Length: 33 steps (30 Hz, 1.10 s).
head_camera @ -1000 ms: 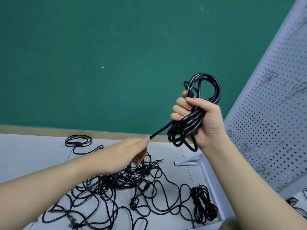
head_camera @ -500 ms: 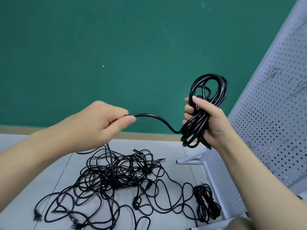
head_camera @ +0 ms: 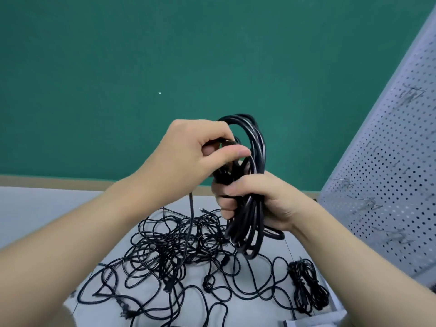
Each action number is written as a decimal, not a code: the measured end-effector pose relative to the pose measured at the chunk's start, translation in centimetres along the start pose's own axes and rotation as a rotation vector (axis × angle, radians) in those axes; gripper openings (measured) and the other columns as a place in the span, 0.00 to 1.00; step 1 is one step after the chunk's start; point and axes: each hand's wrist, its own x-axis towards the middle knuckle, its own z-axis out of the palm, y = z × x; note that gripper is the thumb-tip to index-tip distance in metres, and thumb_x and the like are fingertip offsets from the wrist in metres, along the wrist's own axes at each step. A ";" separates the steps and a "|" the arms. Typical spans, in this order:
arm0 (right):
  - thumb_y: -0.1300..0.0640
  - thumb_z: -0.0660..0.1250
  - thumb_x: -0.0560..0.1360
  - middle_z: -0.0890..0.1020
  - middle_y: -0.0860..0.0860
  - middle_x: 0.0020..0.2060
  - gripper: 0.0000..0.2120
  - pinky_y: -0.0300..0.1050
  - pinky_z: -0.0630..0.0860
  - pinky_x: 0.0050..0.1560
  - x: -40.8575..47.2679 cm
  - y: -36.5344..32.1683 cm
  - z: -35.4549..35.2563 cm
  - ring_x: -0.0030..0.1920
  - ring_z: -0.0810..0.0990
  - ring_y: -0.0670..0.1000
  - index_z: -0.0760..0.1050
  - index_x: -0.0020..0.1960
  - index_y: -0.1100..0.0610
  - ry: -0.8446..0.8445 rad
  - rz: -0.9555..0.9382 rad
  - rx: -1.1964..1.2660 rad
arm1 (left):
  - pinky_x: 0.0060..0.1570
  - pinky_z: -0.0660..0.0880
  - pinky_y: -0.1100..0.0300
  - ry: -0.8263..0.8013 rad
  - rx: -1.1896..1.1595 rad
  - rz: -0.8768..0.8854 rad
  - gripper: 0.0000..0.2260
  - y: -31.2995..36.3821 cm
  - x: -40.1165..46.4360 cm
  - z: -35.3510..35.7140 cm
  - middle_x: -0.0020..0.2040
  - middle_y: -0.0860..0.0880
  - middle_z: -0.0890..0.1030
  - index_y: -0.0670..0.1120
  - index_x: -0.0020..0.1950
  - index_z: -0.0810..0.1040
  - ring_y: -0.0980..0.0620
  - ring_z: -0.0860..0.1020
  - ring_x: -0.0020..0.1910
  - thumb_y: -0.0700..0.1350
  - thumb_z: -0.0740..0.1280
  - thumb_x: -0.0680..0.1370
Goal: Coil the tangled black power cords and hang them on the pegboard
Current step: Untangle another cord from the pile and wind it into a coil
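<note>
The right hand (head_camera: 257,201) grips the coil (head_camera: 250,185) while the left hand (head_camera: 195,154) pinches its cord at eleven o'clock.

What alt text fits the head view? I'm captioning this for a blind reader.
A person's right hand grips a coiled black power cord while the left hand pinches its loose strand at the coil's top. Below, tangled black cords lie on a grey floor; a white pegboard stands at right.
</note>
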 end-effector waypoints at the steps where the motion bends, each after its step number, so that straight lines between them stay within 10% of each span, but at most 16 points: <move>1: 0.62 0.68 0.64 0.56 0.56 0.40 0.24 0.49 0.55 0.40 0.0 -0.1 0.1 0.39 0.53 0.54 0.66 0.58 0.57 -0.013 0.009 0.043 | 0.31 0.68 0.63 0.043 0.003 -0.009 0.13 0.0 -0.1 0.1 0.28 0.49 0.75 0.46 0.39 0.80 0.52 0.71 0.29 0.53 0.75 0.77; 7: 0.66 0.62 0.58 0.67 0.52 0.38 0.24 0.43 0.65 0.38 -0.5 -0.9 -0.8 0.35 0.64 0.49 0.72 0.55 0.60 -0.058 -0.054 0.242 | 0.35 0.73 0.55 0.148 -0.138 -0.328 0.26 -1.4 -1.8 2.2 0.35 0.39 0.79 0.43 0.46 0.69 0.46 0.76 0.32 0.66 0.67 0.76; 12: 0.64 0.63 0.60 0.63 0.52 0.38 0.16 0.43 0.63 0.37 -1.2 -2.2 -2.0 0.34 0.61 0.49 0.65 0.46 0.57 -0.005 -0.230 0.354 | 0.49 0.75 0.47 -0.419 -0.220 -0.444 0.32 -4.2 -5.2 4.4 0.34 0.48 0.80 0.46 0.38 0.74 0.50 0.78 0.38 0.69 0.46 0.79; 15: 0.63 0.69 0.58 0.65 0.52 0.37 0.22 0.44 0.60 0.37 -1.1 -2.0 -2.9 0.33 0.62 0.50 0.69 0.51 0.60 0.167 -0.229 0.329 | 0.32 0.60 0.50 -0.279 -0.335 -0.524 0.27 -3.6 -4.5 3.7 0.29 0.52 0.60 0.51 0.31 0.61 0.48 0.59 0.29 0.70 0.49 0.78; 20: 0.57 0.73 0.64 0.69 0.53 0.37 0.24 0.48 0.56 0.38 -0.7 -1.0 -2.5 0.33 0.62 0.50 0.75 0.59 0.63 0.198 -0.095 0.229 | 0.31 0.51 0.51 -0.055 -0.488 -0.427 0.25 0.5 -1.2 1.9 0.27 0.51 0.55 0.50 0.31 0.56 0.47 0.53 0.28 0.62 0.50 0.83; 33: 0.65 0.63 0.68 0.61 0.53 0.30 0.11 0.55 0.49 0.40 -0.7 -0.8 -0.3 0.30 0.55 0.52 0.60 0.39 0.57 0.172 -0.241 0.132 | 0.40 0.73 0.52 -0.292 -0.366 -0.745 0.36 1.3 -0.7 2.9 0.25 0.48 0.64 0.45 0.28 0.64 0.48 0.67 0.25 0.75 0.47 0.77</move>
